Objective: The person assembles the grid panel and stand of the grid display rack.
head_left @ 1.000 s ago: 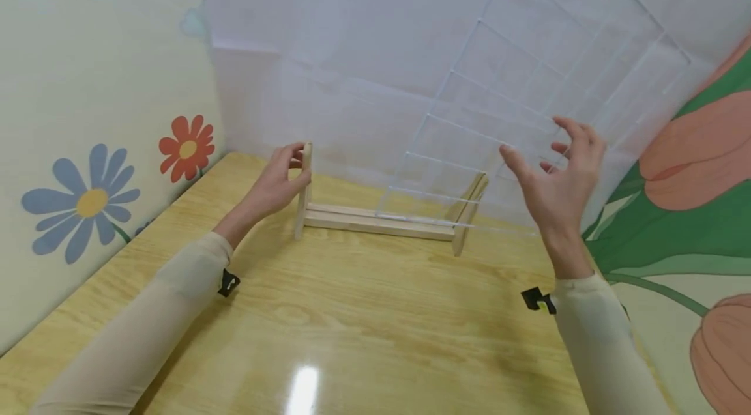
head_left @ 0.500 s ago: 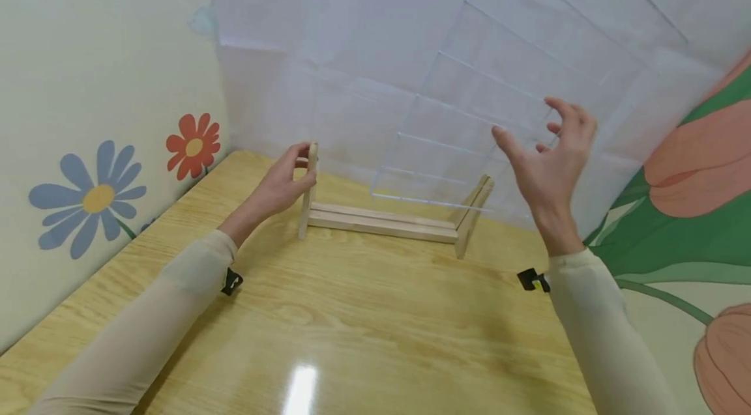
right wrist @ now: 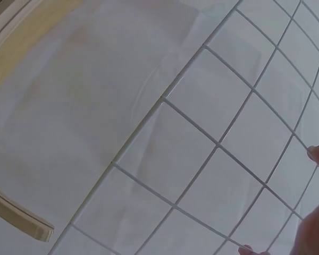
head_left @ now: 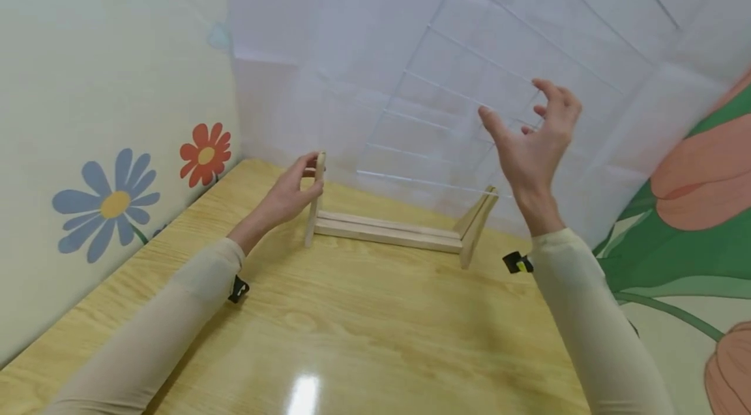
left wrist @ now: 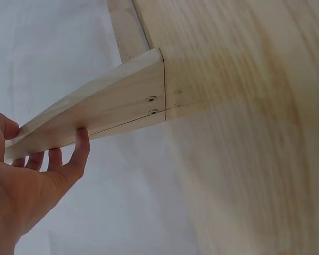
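Note:
A wooden stand [head_left: 387, 234], with a low grooved crossbar between two uprights, sits on the table. My left hand [head_left: 287, 197] grips the top of its left upright [left wrist: 103, 103], thumb on one side and fingers on the other. Two screw heads [left wrist: 150, 99] show near that upright's foot. With my right hand [head_left: 536, 141] I hold a white wire grid panel [right wrist: 218, 144] by its wires. The panel leans at a slant, its lower edge above and behind the crossbar, overlapping the top of the right upright [head_left: 478, 226] in the head view. The panel's top is out of frame.
The yellow wood-grain table [head_left: 352, 330] reaches to a white sheet [head_left: 293, 24] hung behind it. A flower-painted wall [head_left: 111, 63] borders the left side, and a tulip-painted wall [head_left: 698, 187] the right.
My right hand has lifted the wire grid panel and brought it left, so its lower edge now sits above the crossbar. My left hand keeps its grip on the upright.

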### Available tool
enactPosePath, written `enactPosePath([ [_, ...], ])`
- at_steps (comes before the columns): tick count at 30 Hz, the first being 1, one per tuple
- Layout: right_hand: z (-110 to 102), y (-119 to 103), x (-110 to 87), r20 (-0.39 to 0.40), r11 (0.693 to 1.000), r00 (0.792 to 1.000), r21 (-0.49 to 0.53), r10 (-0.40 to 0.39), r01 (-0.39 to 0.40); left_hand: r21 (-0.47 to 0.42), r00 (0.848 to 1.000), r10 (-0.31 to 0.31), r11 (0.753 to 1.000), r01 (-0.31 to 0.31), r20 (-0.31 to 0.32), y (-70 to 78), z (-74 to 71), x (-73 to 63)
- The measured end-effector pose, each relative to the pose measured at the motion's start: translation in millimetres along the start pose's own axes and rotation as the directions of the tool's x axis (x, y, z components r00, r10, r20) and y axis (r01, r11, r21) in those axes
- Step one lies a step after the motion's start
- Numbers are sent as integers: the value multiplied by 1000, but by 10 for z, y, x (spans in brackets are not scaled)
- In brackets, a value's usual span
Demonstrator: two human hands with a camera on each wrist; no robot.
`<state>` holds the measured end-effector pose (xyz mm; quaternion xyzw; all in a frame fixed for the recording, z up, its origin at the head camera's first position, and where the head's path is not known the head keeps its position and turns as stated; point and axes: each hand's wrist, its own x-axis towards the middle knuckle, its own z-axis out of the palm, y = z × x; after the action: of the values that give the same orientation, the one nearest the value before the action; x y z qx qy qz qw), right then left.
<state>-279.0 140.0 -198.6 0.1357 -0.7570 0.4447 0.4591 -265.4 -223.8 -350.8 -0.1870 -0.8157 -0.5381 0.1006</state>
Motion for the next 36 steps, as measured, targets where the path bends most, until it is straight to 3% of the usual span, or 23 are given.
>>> enactPosePath([
  [7,153,-23,55,7,1000,1000,21,-6,6,8,1000,-2,1000,3,-21,-65,16,15],
  [17,222,12,65,4,999,1000,37,-16,16,43,999,13,999,-12,-34,-440,56,153],
  [27,227,20,64,35,1000,999,6,-26,26,17,998,46,999,-45,-31,-482,123,241],
  [36,287,2,90,48,1000,999,-10,-18,19,48,999,28,998,-27,-29,-464,127,249],
])
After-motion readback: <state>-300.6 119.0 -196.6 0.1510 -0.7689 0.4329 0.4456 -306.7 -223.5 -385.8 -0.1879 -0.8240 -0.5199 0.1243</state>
